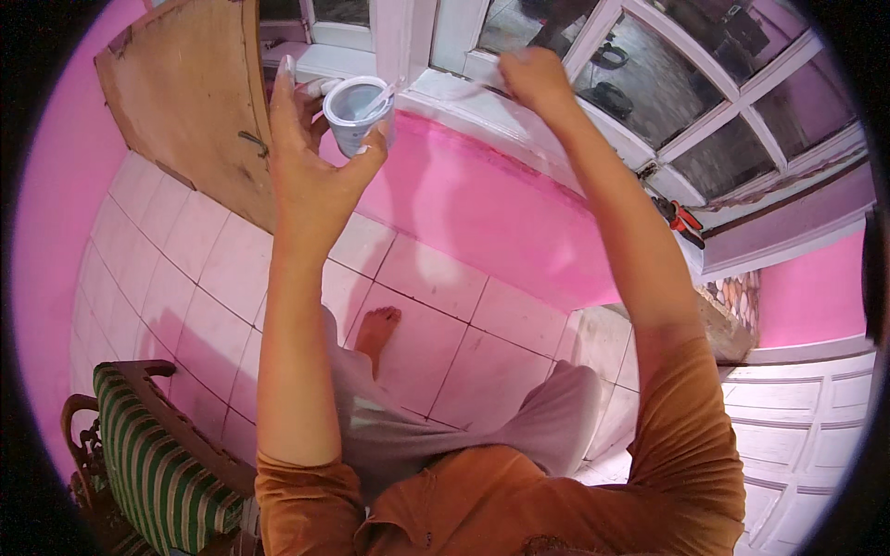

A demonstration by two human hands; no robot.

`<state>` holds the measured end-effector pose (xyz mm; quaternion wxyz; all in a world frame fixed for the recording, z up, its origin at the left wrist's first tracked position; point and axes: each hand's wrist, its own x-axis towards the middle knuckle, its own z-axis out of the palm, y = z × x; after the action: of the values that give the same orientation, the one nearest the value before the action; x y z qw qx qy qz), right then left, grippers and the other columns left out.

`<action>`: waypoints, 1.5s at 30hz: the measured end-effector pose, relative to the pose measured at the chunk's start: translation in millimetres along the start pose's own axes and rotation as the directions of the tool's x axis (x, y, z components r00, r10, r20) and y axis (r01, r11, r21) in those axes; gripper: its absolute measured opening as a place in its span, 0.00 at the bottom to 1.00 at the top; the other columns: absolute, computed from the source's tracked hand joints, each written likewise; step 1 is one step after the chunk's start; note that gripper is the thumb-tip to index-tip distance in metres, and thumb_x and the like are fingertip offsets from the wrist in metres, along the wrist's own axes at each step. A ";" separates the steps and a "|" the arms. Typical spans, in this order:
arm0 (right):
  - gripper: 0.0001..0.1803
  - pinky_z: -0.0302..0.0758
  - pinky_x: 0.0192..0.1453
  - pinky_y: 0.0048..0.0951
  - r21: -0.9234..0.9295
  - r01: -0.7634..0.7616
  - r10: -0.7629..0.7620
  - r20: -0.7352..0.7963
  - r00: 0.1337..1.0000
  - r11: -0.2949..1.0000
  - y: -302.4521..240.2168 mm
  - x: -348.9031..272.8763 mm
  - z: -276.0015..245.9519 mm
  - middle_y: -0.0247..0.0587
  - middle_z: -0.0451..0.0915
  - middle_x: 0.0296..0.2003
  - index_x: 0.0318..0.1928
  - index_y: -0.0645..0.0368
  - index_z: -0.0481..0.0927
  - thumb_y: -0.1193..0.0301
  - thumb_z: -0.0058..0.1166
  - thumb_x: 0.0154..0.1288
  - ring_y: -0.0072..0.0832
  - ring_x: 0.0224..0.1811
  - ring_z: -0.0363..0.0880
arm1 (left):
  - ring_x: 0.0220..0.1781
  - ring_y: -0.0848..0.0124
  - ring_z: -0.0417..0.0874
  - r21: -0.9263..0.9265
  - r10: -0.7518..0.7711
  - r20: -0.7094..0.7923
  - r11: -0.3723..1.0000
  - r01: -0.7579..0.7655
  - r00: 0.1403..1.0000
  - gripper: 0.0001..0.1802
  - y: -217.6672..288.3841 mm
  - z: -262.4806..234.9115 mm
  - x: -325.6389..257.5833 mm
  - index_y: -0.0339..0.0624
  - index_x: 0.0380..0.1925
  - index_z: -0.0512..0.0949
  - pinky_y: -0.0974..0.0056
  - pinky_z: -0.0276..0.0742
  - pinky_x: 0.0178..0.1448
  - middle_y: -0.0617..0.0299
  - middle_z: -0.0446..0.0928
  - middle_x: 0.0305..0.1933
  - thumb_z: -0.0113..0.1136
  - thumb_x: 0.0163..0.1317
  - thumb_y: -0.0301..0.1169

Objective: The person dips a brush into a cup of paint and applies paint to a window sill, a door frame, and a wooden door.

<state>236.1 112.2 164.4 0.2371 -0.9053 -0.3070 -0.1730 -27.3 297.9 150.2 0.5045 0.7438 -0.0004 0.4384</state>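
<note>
Two bare hands show in the upper half of the frame, well apart. At upper left of centre, the left hand (320, 171) is closed around a small round tub (356, 137), pale grey-white and open at the top. The tub sits between thumb and fingers: the thumb presses its near wall at the lower right, while the fingers pass behind its left side, the index finger pointing upward, clear of the rim. Whitish smears mark the fingertips. The tub's mouth tips toward the camera, showing a grey inside, and a slim pale stick (382, 96) leans in it, its upper end jutting past the rim at the right. At top centre, the right hand (540, 82) is blurred just beside the white window frame (519, 127); its fingers look curled, but I cannot tell whether they grip anything or touch the wood. Dark glass panes (649, 79) fill the upper right, and a pair of pliers (684, 221) with red-and-black handles lies on the ledge below them, beyond the right forearm. Beneath the window runs a bright pink wall (482, 204), meeting pale floor tiles (445, 343) at mid-frame. A brown wooden door (185, 79) stands at upper left, and a green-striped chair (153, 454) fills the lower left.
</note>
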 end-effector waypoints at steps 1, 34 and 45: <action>0.23 0.80 0.44 0.45 -0.012 -0.051 0.051 0.038 0.998 0.999 10.1 -11.2 -11.6 0.52 0.85 0.26 0.30 0.64 0.86 0.54 0.53 0.64 0.46 0.31 0.85 | 0.66 0.62 0.76 0.005 -0.005 -0.007 1.000 0.005 1.000 0.52 -0.5 -4.6 -0.3 0.37 0.79 0.48 0.59 0.72 0.72 0.50 0.70 0.65 0.68 0.59 0.17; 0.12 0.78 0.42 0.33 0.252 -0.007 -0.012 0.074 0.997 0.968 -16.7 -141.7 -111.2 0.50 0.87 0.38 0.46 0.64 0.85 0.69 0.55 0.71 0.40 0.37 0.86 | 0.61 0.58 0.80 0.004 -0.003 -0.019 1.000 0.003 1.000 0.53 4.1 4.8 0.3 0.29 0.75 0.57 0.57 0.77 0.67 0.47 0.75 0.62 0.73 0.50 0.31; 0.11 0.78 0.51 0.48 -0.168 0.386 -0.251 0.519 0.817 0.907 -22.6 -141.0 -149.6 0.54 0.80 0.42 0.47 0.64 0.80 0.69 0.54 0.74 0.55 0.46 0.80 | 0.57 0.64 0.79 -0.061 0.058 0.019 0.997 -0.057 0.998 0.58 -3.4 -1.9 4.4 0.29 0.78 0.47 0.61 0.77 0.63 0.51 0.72 0.57 0.72 0.51 0.23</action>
<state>90.6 -19.0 230.8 -0.0038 -0.8777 -0.4790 -0.0170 -24.3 302.9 150.8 0.5137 0.7324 -0.0401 0.4450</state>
